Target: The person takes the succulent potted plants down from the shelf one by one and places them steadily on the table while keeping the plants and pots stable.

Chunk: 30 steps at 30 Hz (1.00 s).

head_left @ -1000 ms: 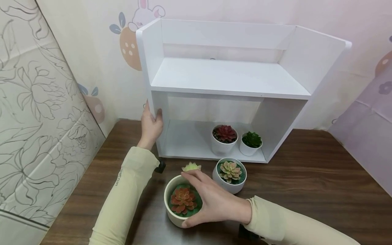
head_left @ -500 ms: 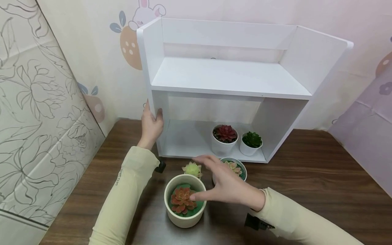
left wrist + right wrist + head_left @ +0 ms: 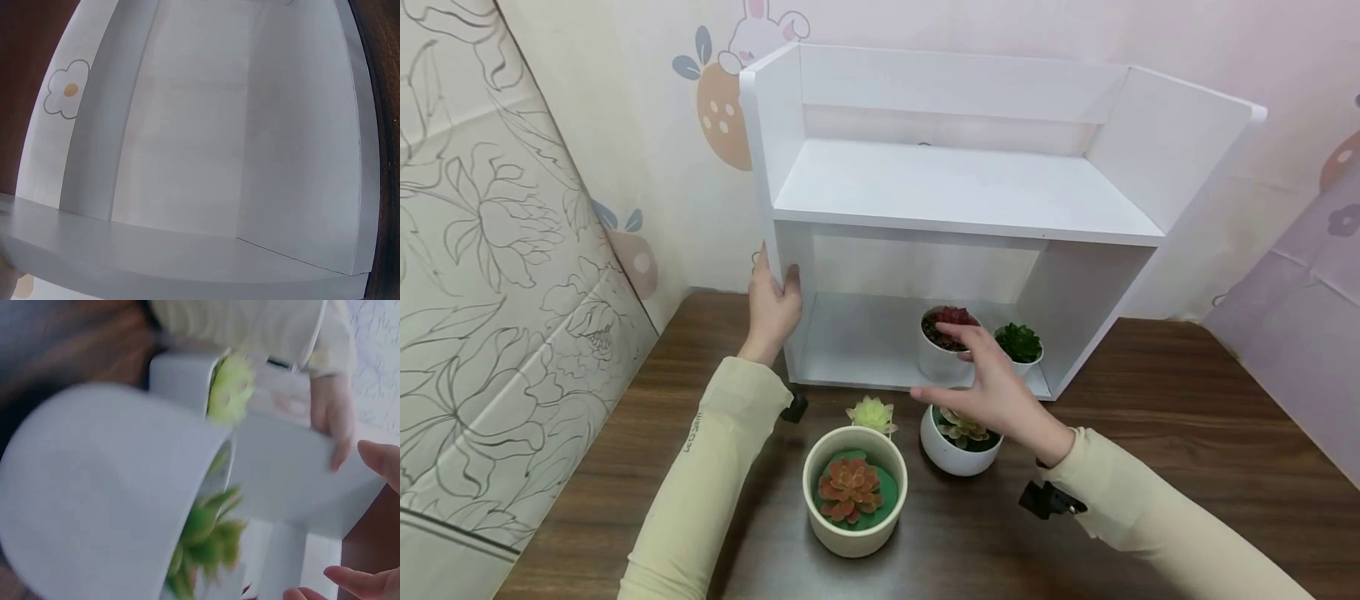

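Observation:
My left hand [image 3: 771, 317] grips the left side panel of a white two-tier shelf [image 3: 962, 187], thumb on the inner face. The right hand [image 3: 1000, 398] hovers with spread fingers above a round white pot [image 3: 958, 457] holding a pale succulent, partly covering it. Its fingertips overlap a potted red succulent [image 3: 934, 360] on the lower shelf; whether they touch is unclear. A cream pot [image 3: 853, 543] with an orange succulent stands in front, near a small yellow-green succulent [image 3: 871, 414]. In the right wrist view, a white pot [image 3: 94, 494] looms large and blurred beside right-hand fingers [image 3: 369, 584].
A potted green succulent [image 3: 1019, 343] sits at the lower shelf's right end, close to the side panel. The shelf stands on a dark wooden table [image 3: 1195, 433] against a patterned wall [image 3: 647, 150]. Only shelf boards [image 3: 300, 156] fill most of the left wrist view.
My right hand has left the cream pot and moved right and away from me, over the round white pot toward the shelf. The left hand has kept its grip on the panel.

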Each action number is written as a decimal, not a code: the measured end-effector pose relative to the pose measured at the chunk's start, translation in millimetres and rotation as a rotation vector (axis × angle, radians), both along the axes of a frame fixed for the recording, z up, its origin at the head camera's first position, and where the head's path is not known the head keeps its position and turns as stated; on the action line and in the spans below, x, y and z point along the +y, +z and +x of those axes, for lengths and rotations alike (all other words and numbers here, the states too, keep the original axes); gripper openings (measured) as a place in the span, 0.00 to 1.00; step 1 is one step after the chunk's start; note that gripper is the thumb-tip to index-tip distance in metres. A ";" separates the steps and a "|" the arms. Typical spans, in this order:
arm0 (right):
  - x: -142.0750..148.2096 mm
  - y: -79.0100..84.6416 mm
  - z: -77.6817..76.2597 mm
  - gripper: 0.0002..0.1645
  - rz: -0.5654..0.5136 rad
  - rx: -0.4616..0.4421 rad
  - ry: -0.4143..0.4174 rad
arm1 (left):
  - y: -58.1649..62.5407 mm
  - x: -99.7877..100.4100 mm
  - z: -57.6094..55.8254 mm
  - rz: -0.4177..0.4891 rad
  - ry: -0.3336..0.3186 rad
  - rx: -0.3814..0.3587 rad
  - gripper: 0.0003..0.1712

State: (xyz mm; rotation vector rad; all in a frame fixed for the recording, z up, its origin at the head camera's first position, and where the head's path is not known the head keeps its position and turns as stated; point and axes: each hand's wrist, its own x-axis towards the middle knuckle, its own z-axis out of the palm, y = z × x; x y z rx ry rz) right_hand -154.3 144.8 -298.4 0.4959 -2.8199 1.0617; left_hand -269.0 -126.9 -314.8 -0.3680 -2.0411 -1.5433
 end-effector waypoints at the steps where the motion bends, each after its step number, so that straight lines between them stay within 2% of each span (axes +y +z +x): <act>1: 2.5 -0.4 -3.1 0.51 0.005 0.001 -0.017 | -0.4 0.0 -0.2 0.001 -0.001 -0.001 0.28; 6: 12.1 -2.2 -15.3 0.52 0.012 -0.024 -0.079 | -1.0 -0.4 -0.5 -0.002 0.001 -0.003 0.28; 13: 21.2 -4.1 -31.3 0.54 0.073 -0.005 -0.150 | -0.4 -0.6 -1.3 -0.005 0.000 0.007 0.28; 19: 30.2 -8.3 -47.5 0.56 0.088 -0.058 -0.205 | -0.4 -0.5 -1.2 -0.004 -0.001 -0.001 0.28; 30: 34.0 -19.9 -66.7 0.62 0.120 -0.129 -0.180 | -0.4 -1.2 -0.1 -0.006 -0.007 0.004 0.28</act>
